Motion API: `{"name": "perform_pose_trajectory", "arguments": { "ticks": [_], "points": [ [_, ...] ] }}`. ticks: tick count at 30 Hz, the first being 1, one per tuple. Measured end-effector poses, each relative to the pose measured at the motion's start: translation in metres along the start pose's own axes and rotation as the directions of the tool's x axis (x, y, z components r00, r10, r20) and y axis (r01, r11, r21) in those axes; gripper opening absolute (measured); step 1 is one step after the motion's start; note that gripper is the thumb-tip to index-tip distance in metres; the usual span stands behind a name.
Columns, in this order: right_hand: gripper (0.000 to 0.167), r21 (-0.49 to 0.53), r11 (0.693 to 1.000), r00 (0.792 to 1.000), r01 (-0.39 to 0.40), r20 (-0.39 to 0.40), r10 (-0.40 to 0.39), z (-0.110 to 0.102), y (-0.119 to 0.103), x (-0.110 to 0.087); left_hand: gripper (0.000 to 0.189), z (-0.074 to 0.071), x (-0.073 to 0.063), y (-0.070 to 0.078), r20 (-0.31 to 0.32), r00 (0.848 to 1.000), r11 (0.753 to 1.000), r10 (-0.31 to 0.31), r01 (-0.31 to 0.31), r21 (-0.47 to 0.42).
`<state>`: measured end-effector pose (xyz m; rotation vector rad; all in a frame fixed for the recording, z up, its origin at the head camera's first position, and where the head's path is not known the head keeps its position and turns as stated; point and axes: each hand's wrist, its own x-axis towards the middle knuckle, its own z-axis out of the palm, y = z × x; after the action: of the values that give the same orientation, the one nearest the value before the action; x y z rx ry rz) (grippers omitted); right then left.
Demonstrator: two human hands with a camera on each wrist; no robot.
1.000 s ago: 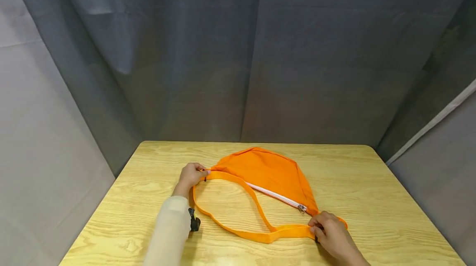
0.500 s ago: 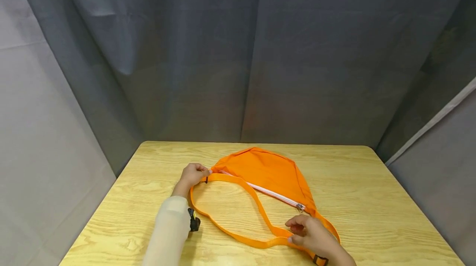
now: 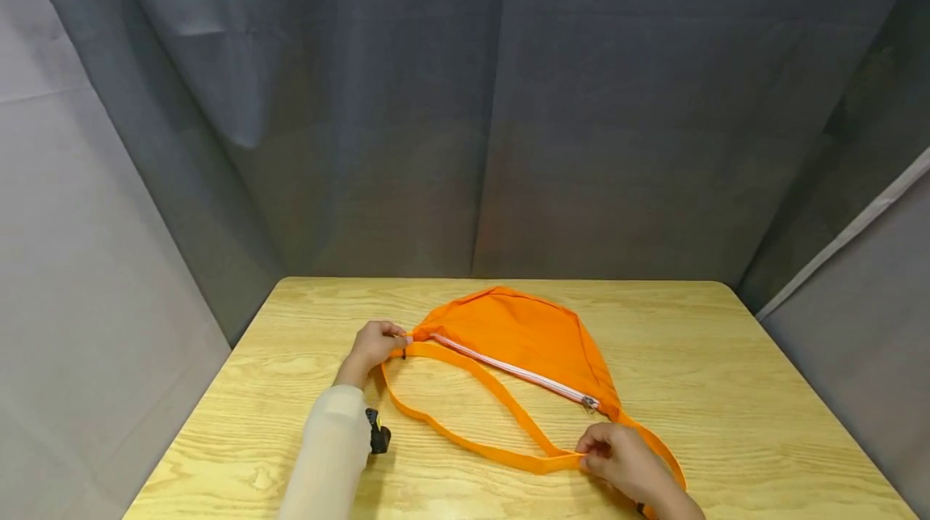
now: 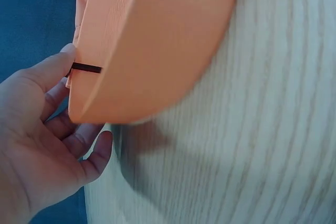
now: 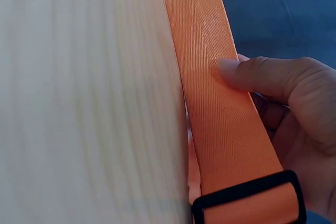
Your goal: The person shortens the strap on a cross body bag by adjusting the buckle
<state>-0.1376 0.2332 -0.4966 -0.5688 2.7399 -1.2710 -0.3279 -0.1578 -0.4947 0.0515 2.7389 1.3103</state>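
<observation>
An orange waist bag [image 3: 519,334] lies on the table, its white zipper [image 3: 534,377] facing me and the zipper pull near the right end. From its corners runs a lighter orange strap [image 3: 501,455], looped in front. My left hand [image 3: 372,349] pinches the strap at the bag's left end; a narrow black piece [image 4: 86,67] sits by the thumb in the left wrist view. My right hand [image 3: 626,462] pinches the doubled strap at the front right, thumb on top. Close to it in the right wrist view is a black strap slider [image 5: 244,188].
The wooden table [image 3: 726,391] reaches back to a dark grey curtain [image 3: 392,116]. Lighter grey cloth panels [image 3: 87,262] flank it left and right. A black wrist device [image 3: 379,431] sits by the left sleeve.
My right hand let go of the strap by the slider, shifted left along it, then pinched it again and drew it slightly right. The slider moved towards me. My left hand stays put.
</observation>
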Motion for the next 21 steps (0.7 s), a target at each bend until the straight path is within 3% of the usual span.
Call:
{"name": "perform_pose_trajectory", "arguments": {
  "ticks": [12,21],
  "points": [
    [0.010,-0.105,0.974,0.975,-0.202,-0.111,0.190,-0.036,0.025,-0.010,0.018,-0.003,-0.006,0.003,-0.013,1.000,1.000,-0.017,0.017,0.013],
    [0.009,-0.115,0.967,0.968,-0.227,-0.136,0.211,-0.054,0.045,0.000,0.016,-0.001,-0.004,0.001,0.022,0.999,0.999,-0.024,0.024,-0.029]
  ]
}}
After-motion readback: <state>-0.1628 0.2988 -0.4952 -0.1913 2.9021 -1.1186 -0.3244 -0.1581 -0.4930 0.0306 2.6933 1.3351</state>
